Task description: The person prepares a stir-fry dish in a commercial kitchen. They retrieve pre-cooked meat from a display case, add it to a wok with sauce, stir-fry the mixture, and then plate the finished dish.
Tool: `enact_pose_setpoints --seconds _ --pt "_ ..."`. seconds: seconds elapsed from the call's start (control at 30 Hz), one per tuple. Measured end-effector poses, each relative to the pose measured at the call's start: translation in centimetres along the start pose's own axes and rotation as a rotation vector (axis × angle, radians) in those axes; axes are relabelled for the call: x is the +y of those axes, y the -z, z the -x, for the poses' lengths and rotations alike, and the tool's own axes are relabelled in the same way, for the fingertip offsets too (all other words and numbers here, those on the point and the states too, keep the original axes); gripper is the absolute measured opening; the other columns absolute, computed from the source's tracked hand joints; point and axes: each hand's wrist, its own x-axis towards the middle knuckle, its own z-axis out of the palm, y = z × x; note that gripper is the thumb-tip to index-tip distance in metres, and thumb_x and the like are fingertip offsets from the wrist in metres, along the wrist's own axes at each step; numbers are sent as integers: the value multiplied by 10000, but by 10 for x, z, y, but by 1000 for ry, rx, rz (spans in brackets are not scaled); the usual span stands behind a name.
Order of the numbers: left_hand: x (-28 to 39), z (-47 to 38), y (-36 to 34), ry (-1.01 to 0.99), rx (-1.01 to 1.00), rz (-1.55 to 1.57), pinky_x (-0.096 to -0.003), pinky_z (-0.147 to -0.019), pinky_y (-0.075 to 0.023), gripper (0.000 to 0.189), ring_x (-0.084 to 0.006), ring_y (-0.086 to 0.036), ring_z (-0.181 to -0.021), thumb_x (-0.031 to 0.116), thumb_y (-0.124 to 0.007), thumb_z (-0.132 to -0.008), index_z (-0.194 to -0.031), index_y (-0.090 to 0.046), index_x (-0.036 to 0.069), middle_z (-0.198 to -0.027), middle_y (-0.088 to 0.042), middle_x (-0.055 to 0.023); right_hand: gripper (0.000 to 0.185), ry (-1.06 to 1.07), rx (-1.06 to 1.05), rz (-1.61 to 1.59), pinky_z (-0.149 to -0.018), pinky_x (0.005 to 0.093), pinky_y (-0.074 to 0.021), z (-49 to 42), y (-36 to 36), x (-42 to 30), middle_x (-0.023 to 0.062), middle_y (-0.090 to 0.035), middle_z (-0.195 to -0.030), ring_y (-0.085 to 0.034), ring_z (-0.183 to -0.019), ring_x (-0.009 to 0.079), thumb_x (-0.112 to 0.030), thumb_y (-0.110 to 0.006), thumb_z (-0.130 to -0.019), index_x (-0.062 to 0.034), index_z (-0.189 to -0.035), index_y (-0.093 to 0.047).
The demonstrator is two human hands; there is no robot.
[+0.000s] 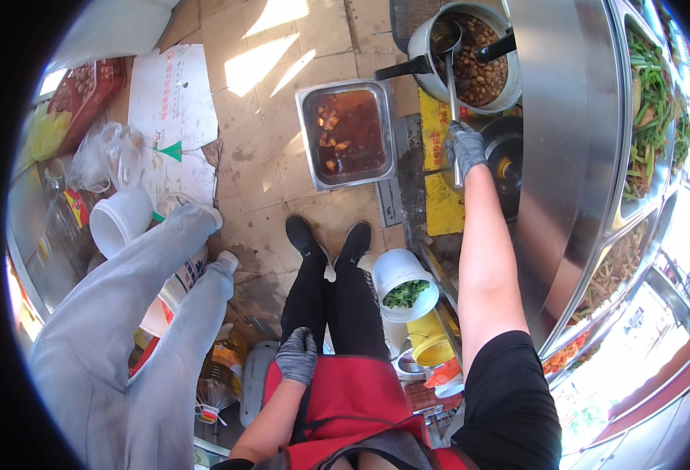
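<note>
My right hand (467, 145), in a grey glove, is closed around the handle of a metal ladle (452, 88). The ladle's bowl rests inside a large pot (418, 50) with black handles, which holds diced food in brown sauce. To the pot's left, a rectangular steel pan (390, 153) on the cardboard-covered floor contains reddish-brown liquid and some chunks of food. My left hand (298, 355), also gloved in grey, lies on my lap at the edge of a red apron (354, 388). Its fingers are curled, and whether anything is in them is hidden.
Another person's legs (116, 317) in light trousers are close on the left. A white bucket with greens (398, 264) and a yellow bucket (424, 329) stand right of my legs. A steel counter (562, 147) with food trays runs along the right. A black lid (506, 141) lies below the pot.
</note>
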Motion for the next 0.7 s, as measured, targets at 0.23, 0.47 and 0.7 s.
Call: enact_pose_setpoints --seconds 0.23,0.47,0.7 --pt "3 -2 -1 -7 7 -16 -427 -712 -495 177 -332 -626 -773 223 -540 -860 -946 -625 94 -853 -650 -147 211 -49 47 53 -325 291 -310 -19 -7 -6 22 -456 -507 -395 -332 135 -281 -532 -909 -87 -990 -550" --pt "1 -3 -2 -16 -18 -36 -436 -707 -492 189 -336 -625 -770 230 -531 -867 -956 -618 88 -852 -647 -154 219 -65 58 73 -328 295 -318 -26 -7 -10 42 -477 -512 -409 -337 144 -277 -544 -901 -80 -997 -556" --pt "2 -2 -1 -27 -12 -30 -385 -705 -497 152 -326 -634 -777 186 -567 -861 -947 -618 72 -849 -650 -156 219 -90 62 46 -331 298 -325 -33 -7 -9 47 -490 -516 -420 -339 152 -281 -565 -887 -72 -949 -558"
